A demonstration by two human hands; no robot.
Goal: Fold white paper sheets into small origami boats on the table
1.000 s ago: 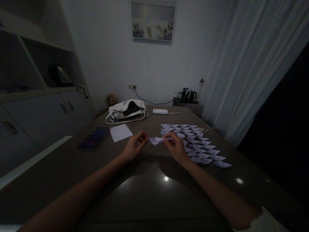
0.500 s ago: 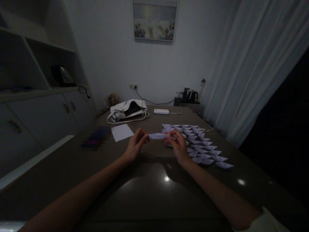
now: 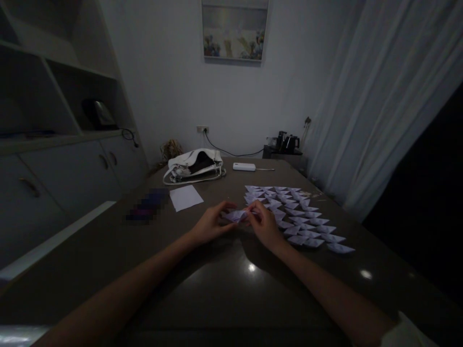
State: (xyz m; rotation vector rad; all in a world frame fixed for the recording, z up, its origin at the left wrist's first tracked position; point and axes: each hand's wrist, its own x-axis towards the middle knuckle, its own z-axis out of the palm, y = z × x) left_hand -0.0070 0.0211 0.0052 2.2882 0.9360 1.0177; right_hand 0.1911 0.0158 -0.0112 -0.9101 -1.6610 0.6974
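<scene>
Between my two hands is a folded white paper boat (image 3: 236, 216), held low over the dark table (image 3: 224, 299). My left hand (image 3: 214, 222) grips its left end, fingers curved behind and thumb in front. At the other end, my right hand (image 3: 263, 222) pinches the paper between thumb and fingers. Rows of finished-looking paper boats (image 3: 307, 226) stand on the table just to the right of and beyond my right hand. A small stack of white paper sheets (image 3: 186, 197) lies past my left hand.
A white handbag (image 3: 197, 166) sits at the back, with a white power bank (image 3: 244, 166) to its right. A blurred, pixelated dark object (image 3: 147, 205) lies on the left. Black kettles (image 3: 289, 142) stand on a small cabinet behind the table; a pale curtain (image 3: 347, 106) hangs at right.
My hands have come closer together and slightly lower. The paper boat, stretched lengthwise between my fingertips before, now looks shorter, with its middle raised. The view has shifted slightly.
</scene>
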